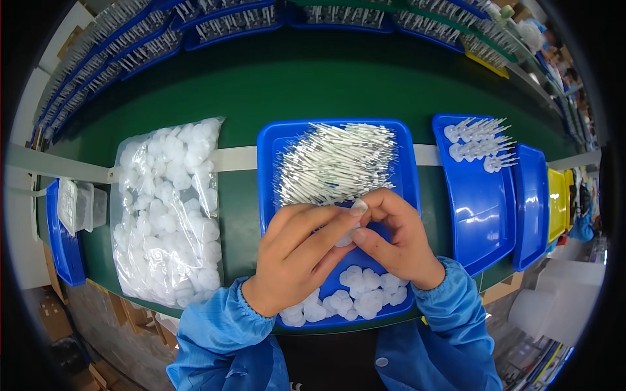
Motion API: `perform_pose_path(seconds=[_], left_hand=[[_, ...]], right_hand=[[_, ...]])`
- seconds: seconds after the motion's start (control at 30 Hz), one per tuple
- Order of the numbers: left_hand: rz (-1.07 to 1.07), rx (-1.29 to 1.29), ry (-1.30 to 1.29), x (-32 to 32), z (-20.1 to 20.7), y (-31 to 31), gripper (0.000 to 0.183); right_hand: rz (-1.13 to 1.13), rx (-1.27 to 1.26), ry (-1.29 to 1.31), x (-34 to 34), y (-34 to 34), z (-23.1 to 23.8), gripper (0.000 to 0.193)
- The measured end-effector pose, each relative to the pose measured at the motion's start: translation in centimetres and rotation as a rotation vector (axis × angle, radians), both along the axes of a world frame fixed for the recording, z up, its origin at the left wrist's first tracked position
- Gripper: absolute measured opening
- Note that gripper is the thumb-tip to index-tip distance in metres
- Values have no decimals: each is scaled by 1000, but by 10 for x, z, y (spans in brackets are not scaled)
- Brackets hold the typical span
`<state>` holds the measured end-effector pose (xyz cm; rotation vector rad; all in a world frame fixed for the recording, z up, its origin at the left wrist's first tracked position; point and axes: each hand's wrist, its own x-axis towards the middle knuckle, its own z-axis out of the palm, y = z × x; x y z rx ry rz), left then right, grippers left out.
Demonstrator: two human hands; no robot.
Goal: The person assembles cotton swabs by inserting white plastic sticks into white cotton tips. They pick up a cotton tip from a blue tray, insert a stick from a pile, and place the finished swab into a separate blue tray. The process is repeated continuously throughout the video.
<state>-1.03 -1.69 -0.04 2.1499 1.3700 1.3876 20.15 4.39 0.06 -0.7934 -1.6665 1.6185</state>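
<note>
Most of a small white piece (344, 239) is covered by the fingers of the left hand (293, 251) and right hand (398, 238) pinched around it, so its full shape cannot be told. Both hands hide the middle of the blue tray (417, 169), and the sticks (339, 159) overlap too densely to single out. Glare blurs pieces inside the clear bag (166, 215). The upper edge crops the far trays (235, 26); the blue sleeves (222, 332) run off the bottom.
</note>
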Motion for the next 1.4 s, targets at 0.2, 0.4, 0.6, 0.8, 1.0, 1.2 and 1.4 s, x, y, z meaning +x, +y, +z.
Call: perform_pose_path(seconds=[0.2, 0.4, 0.6, 0.8, 1.0, 1.2, 1.4], left_hand=[[-10, 20, -13, 0, 4, 0, 64], [-36, -5, 25, 1, 7, -8, 65], [-198, -112, -120, -5, 11, -9, 52], [-108, -359, -512, -11, 5, -9, 29], [-55, -440, -459, -19, 0, -7, 26], [-143, -501, -519, -16, 2, -4, 59], [-121, -501, -434, -14, -3, -6, 69]], right_hand=[[-6, -218, 136, 1, -5, 7, 32], [-22, 308, -246, 5, -9, 25, 34], [-81, 33, -247, 29, -11, 23, 10], [-155, 1044, -857, 26, 2, 20, 21], [13, 1091, -862, 11, 12, 22, 30], [-234, 13, 195, 9, 9, 14, 35], [-202, 548, -244, -5, 3, 8, 24]])
